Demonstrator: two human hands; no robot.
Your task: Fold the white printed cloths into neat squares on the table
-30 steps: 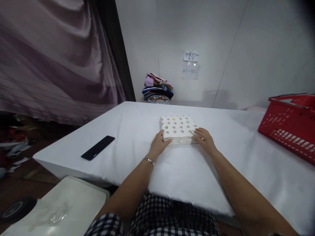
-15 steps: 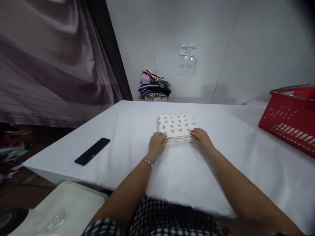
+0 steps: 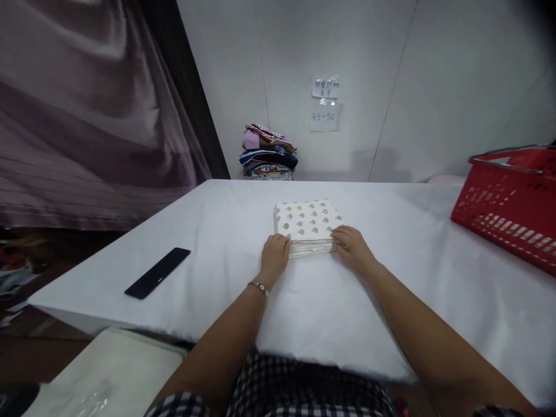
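Observation:
A folded white cloth (image 3: pixel 309 220) with a grey, green and yellow print lies in the middle of the table, its stacked layers showing along the near edge. At its near left corner, my left hand (image 3: pixel 275 255) grips the layers between thumb and fingers. My right hand (image 3: pixel 351 243) pinches the near right corner in the same way. A bracelet sits on my left wrist. The undersides of both hands' fingers are partly hidden.
A black phone-like slab (image 3: pixel 157 273) lies left on the white-covered table (image 3: pixel 226 231). A red basket (image 3: pixel 508 202) stands at the right. Behind the table's far edge is a pile of folded clothes (image 3: pixel 268 153), with paper signs (image 3: pixel 325 117) on the wall.
The camera view has shifted slightly. Both hands stay at the near corners of the folded cloth, with only slight movement of the right fingers.

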